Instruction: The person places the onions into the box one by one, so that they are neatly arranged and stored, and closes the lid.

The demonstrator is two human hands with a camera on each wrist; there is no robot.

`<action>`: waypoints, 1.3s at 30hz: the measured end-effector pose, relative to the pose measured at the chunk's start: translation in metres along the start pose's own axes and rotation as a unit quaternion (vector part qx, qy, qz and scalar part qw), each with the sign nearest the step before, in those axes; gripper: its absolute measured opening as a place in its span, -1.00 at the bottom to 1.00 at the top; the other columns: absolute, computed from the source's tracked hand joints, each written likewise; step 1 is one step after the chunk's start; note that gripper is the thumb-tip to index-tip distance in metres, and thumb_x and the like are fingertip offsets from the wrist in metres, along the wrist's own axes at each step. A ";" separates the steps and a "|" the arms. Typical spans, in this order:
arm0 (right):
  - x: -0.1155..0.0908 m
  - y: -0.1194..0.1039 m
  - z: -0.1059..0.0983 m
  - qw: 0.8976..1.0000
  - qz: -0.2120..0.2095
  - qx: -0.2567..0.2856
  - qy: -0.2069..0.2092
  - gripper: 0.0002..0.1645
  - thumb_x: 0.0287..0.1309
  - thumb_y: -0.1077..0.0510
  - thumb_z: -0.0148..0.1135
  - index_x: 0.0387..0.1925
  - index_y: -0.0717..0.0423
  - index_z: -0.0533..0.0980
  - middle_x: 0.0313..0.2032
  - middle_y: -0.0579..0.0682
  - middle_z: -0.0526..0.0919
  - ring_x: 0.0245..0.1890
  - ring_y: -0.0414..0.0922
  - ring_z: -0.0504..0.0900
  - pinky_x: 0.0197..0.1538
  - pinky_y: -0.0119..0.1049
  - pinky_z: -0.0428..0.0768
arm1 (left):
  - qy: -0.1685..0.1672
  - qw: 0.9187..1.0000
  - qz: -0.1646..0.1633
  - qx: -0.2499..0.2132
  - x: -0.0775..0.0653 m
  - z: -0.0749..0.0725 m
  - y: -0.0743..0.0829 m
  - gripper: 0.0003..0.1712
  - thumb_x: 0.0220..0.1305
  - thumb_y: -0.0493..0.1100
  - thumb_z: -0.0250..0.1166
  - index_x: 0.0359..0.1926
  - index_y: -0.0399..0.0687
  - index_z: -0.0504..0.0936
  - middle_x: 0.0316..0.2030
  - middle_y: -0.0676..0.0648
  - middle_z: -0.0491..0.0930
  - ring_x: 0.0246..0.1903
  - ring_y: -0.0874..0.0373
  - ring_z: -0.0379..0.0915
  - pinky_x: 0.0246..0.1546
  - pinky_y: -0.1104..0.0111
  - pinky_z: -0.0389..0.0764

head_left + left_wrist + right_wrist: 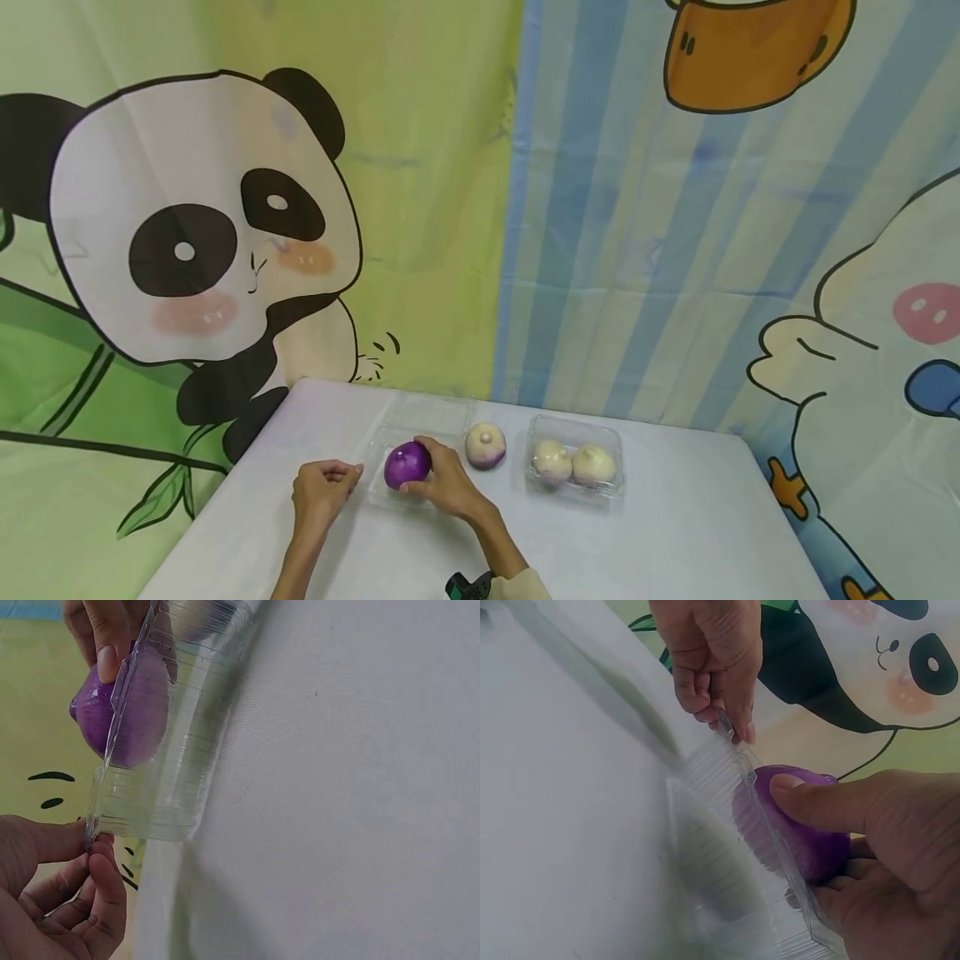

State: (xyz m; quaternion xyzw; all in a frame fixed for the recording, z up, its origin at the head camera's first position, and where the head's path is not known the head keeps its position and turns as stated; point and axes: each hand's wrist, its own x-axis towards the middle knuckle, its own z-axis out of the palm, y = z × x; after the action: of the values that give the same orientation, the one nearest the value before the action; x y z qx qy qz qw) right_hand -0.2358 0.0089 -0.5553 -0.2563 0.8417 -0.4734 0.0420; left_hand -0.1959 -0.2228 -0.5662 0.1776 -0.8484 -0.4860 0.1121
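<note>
Grip of the right hand (447, 485): fingers and thumb curved round opposite sides of the purple onion, spread only as wide as its body, seemingly to steer it upright past the rim.
Pinch of the left hand (322, 493): thumb and fingertips nipped together on the near-left rim of the open box, probably because such light plastic would slide or tip if bumped.
Purple onion (407, 466): within the open box, its lower part below the rim, pointed top upward; whether it touches the floor of the box cannot be told.
Open box (146, 817): clear and thin-walled, its lid (431, 412) folded back to the far side, which leaves the top free for the onion.
Pale onion (486, 444): loose, just right of the open box, within easy reach of the right hand.
Second box (576, 429): farther right, apart, two whitish onions (594, 464) side by side inside, likely kept together by its walls.
Worktop (675, 517): white, beneath everything.
</note>
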 end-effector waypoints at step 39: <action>0.024 -0.006 0.015 0.994 0.002 -0.077 -0.077 -0.13 0.19 0.15 0.65 0.44 0.33 0.46 0.34 0.24 0.67 0.36 0.17 0.64 0.43 -0.02 0.67 | -0.002 1.000 0.002 -0.014 0.000 0.000 -0.001 -0.78 0.31 -0.18 0.56 -0.34 -0.29 0.83 -0.54 -0.04 0.78 -0.60 0.22 0.64 -0.60 0.42 0.53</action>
State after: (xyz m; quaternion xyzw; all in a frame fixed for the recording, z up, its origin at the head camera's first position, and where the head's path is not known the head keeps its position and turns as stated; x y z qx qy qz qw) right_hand -0.2495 -0.0171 -0.5545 -0.2925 0.8704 -0.3862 0.0878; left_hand -0.1953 -0.2231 -0.5667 0.1733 -0.8422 -0.4977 0.1139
